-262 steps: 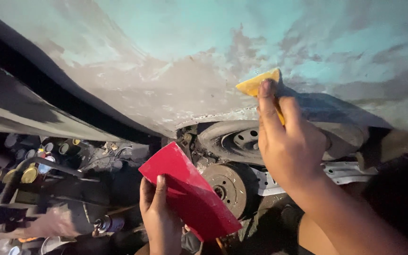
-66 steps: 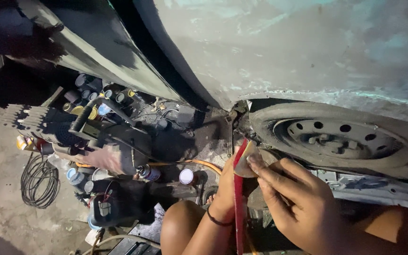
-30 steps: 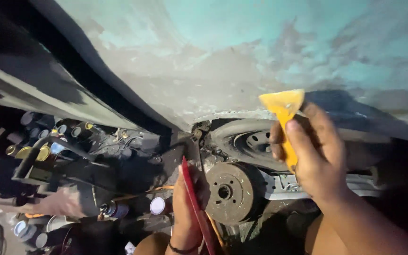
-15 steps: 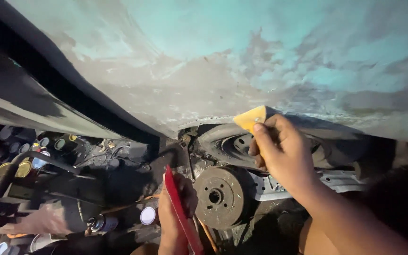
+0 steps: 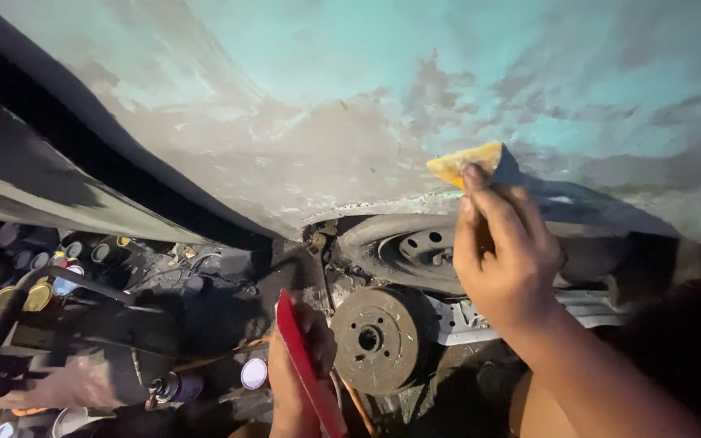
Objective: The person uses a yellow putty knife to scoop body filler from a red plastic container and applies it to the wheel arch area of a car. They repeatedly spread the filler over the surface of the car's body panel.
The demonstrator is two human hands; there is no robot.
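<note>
My right hand grips a yellow plastic spreader and presses its edge against a car body panel, which is pale teal with wide grey-brown filler patches. The spreader touches the panel just above the wheel arch. Lower down, my left hand holds a flat red board edge-on, near a rusty brake drum. A bare steel wheel lies behind the drum, under the arch.
At the left, several cans and bottles with coloured lids crowd a dark heap of tools and parts. A spray can and a small white lid lie on the ground near my left hand.
My right hand has risen with the spreader from the wheel arch up onto the panel. The red board stays edge-on in my left hand; 8.7 s ago it was held flat, face up.
</note>
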